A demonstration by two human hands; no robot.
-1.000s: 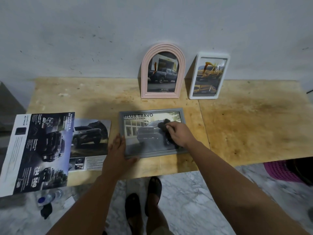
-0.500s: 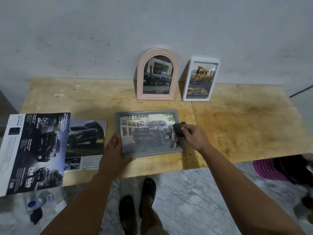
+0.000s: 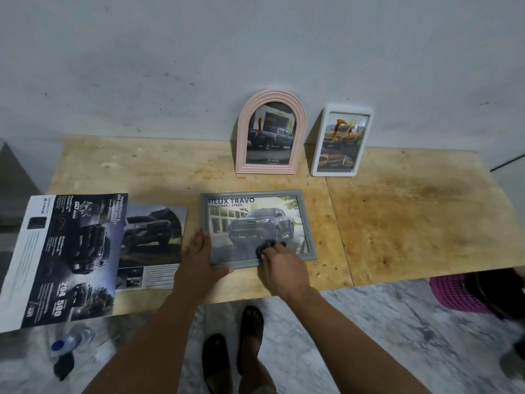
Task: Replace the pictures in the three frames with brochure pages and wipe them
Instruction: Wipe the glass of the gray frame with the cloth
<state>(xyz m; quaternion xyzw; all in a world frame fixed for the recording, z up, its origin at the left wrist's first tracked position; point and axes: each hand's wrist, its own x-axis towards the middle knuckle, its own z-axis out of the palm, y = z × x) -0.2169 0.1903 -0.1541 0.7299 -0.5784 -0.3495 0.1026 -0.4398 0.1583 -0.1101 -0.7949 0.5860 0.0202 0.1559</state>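
A grey frame [image 3: 309, 223] lies flat on the wooden table [image 3: 412, 211], holding a truck brochure page. My left hand [image 3: 199, 260] presses flat on the frame's lower left corner. My right hand [image 3: 284, 265] is closed on a dark cloth [image 3: 267, 247] that rests on the glass near the frame's bottom edge. A pink arched frame [image 3: 271, 132] and a white frame [image 3: 341, 140] stand against the wall, each showing a truck picture. Loose brochure pages [image 3: 71, 257] lie at the table's left.
The brochure pages overhang the table's left front edge. On the marble floor lie a plastic bottle [image 3: 72, 341] at left and a pink basket [image 3: 457, 291] at right under the table edge. My sandalled feet [image 3: 235, 351] stand below the front edge.
My right hand with the cloth has swept from the frame's right side to its lower middle. My left hand stays on the frame's lower left corner.
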